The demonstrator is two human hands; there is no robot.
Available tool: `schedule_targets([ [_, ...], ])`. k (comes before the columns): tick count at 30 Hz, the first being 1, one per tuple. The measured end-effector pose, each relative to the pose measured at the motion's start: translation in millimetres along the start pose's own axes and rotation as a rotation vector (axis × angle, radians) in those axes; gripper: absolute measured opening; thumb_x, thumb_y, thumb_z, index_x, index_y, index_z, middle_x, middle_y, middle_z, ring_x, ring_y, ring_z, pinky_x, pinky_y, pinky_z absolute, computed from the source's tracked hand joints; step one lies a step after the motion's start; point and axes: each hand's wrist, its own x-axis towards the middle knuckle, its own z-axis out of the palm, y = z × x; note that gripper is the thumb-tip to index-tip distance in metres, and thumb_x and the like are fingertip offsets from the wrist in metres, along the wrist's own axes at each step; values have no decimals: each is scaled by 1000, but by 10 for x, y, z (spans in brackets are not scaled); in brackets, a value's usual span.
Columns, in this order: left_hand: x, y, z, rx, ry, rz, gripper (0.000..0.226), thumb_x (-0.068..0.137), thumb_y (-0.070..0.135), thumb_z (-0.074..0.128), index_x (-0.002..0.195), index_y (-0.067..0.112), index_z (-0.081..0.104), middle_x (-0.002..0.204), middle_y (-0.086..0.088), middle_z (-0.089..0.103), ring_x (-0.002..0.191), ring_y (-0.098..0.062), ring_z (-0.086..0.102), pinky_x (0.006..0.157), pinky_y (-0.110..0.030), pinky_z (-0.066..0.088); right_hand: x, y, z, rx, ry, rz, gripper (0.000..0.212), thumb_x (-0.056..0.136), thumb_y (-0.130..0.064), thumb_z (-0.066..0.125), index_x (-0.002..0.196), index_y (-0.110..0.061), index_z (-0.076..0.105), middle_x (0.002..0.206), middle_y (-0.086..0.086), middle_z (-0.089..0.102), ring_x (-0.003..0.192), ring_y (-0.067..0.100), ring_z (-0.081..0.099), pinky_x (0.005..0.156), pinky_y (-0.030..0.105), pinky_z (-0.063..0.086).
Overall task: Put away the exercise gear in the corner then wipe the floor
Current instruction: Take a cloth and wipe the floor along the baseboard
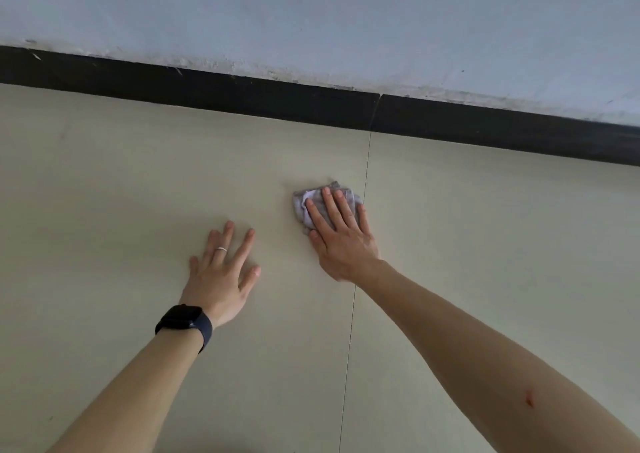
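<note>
A crumpled grey cloth lies on the beige tiled floor, just left of a tile joint. My right hand presses flat on the cloth with straight fingers, covering most of it. My left hand rests flat on the bare floor to the left of the cloth, fingers spread, with a ring on one finger and a black watch on the wrist. No exercise gear is in view.
A black skirting board runs across the far side of the floor under a pale blue-grey wall. A thin tile joint runs from the skirting toward me between my arms.
</note>
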Motion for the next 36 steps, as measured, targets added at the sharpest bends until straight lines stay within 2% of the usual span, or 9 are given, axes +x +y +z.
schedule_targets([
  [5,-416,60,63,28,-135,-79,66,102,51,32,154,45,-8,163,8,-21,151,-23,-14,117,-57,20,-565,-196,293,72,22,-78,59,105,-42,17,158,-35,-7,165,-3,-18,149,15,-24,120,45,-16],
  [8,-413,133,-26,107,-214,-105,69,102,52,33,153,44,-13,163,6,-23,152,-26,-12,117,-57,21,-836,-329,343,58,-78,-84,60,101,-43,9,157,-35,-12,163,-3,-25,147,17,-29,120,48,-16],
  [11,-416,141,-178,235,-300,-81,73,101,55,33,152,44,-18,162,5,-25,152,-25,-9,118,-57,15,-926,-395,251,40,-173,-53,61,105,-41,16,155,-35,-17,161,-3,-31,146,18,-33,121,49,-15],
  [16,-478,-34,-182,248,-206,16,74,95,68,29,150,48,-18,162,10,-24,152,-21,-10,120,-57,5,-902,-391,176,-56,-233,-68,63,105,-44,17,152,-39,-24,158,-5,-36,145,18,-34,121,49,-13],
  [19,-478,-228,-94,225,-140,83,77,84,81,13,147,53,-22,160,14,-26,152,-20,-14,120,-57,2,-912,-380,131,-105,-234,-76,62,106,-45,16,151,-39,-26,156,-6,-39,144,17,-36,122,46,-12],
  [22,-451,-322,-22,169,-63,136,80,73,85,0,144,56,-23,158,17,-27,151,-19,-16,119,-57,1,-856,-325,70,-140,-242,-80,59,99,-53,2,150,-42,-27,155,-8,-39,145,16,-33,123,44,-8],
  [25,-417,-351,10,149,-23,179,82,74,82,-1,149,52,-15,161,14,-23,152,-20,-15,119,-56,1,-936,-443,146,-49,-128,26,67,88,-57,-10,152,-43,-20,160,-9,-31,147,15,-30,124,46,-5],
  [31,-331,-548,43,195,101,358,77,85,73,14,155,43,7,166,3,-1,153,-22,1,120,-54,2,-1357,-1108,681,206,136,415,56,105,-45,19,156,-44,-4,165,-11,-16,148,7,-25,123,44,-7],
  [36,-357,-646,166,222,135,426,74,92,65,20,158,32,13,166,0,7,153,-25,8,120,-56,9,-2025,-1826,1124,246,186,404,55,106,-43,24,157,-41,3,166,-10,-9,152,11,-15,123,46,-2],
])
